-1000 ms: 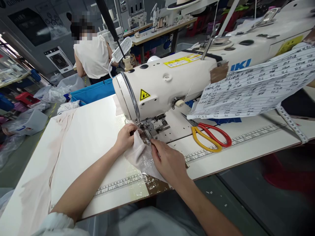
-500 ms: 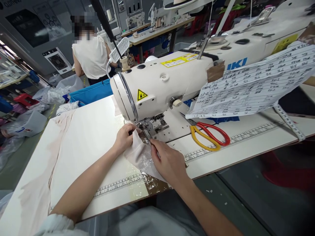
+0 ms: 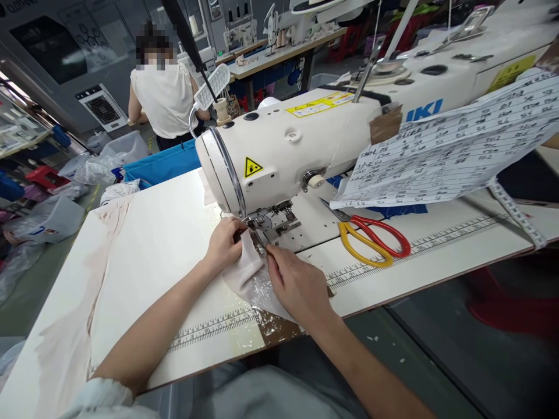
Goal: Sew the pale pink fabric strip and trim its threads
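Fabric (image 3: 248, 265): pinched in left hand (image 3: 224, 241)
Thin tool (image 3: 261, 240): gripped in right hand (image 3: 299, 285)
Fabric risk: might be puckered by uneven pulling

Beyond a blue cloth (image 3: 163, 163), 1 person (image 3: 187, 103) in a white top (image 3: 159, 107) faces away.

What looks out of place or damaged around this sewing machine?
Two small things, and nothing spilled that I can see. White scraps litter the floor below the table, seemingly dropped there. The brown patch at the table's near edge looks worn, flecked with white. The pale cloth is merely rumpled.
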A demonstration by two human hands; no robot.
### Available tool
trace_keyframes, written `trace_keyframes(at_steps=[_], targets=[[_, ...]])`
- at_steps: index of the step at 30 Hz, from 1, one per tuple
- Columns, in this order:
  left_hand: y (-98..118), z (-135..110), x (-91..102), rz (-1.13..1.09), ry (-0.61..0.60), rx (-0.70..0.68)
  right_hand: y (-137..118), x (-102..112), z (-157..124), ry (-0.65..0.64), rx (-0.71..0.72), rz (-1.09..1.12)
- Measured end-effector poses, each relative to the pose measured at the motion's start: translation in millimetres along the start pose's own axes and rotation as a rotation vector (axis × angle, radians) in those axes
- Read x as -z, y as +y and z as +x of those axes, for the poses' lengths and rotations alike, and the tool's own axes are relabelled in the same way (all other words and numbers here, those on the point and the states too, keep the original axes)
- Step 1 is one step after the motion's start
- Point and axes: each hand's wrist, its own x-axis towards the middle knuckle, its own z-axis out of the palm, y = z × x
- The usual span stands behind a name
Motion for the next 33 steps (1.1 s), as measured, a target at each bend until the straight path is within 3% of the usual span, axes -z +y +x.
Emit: trace_keyframes(at_steps=[4, 12, 17, 20, 25, 29, 33], targets=[[-3.4, 1.0, -2.7, 0.096, 0.032, -0.076, -0.8, -0.4, -0.3, -0.037, -0.007, -0.016], [-2.3, 0.1, 5.8, -0.113, -0.042, 0.121, -1.9, 3.6, -1.1, -0.067, -0.022, -0.008], [-4.5, 0.1, 4.5, -0.172, -0.039, 0.132, -3.2, 5.5, 2.0, -0.117, -0.044, -0.039], [-5.0, -0.5, 3.9, -0.127, -0.014, 0.059, -3.5, 5.7, 2.8, -0.117, -0.049, -0.038], [-3.3, -1.5, 4.6, 0.093, 0.021, -0.230, -4.7, 3.1, 4.2, -0.129, -0.030, -0.082], [2.1, -3.1, 11.1, 0.200, -0.089, -0.347, -5.2, 3.1, 0.4, -0.100, -0.016, -0.116], [11.2, -9.0, 20.2, 0.272, -0.202, -0.368, -2.7, 18.8, -26.8, -0.023, -0.026, -0.040]])
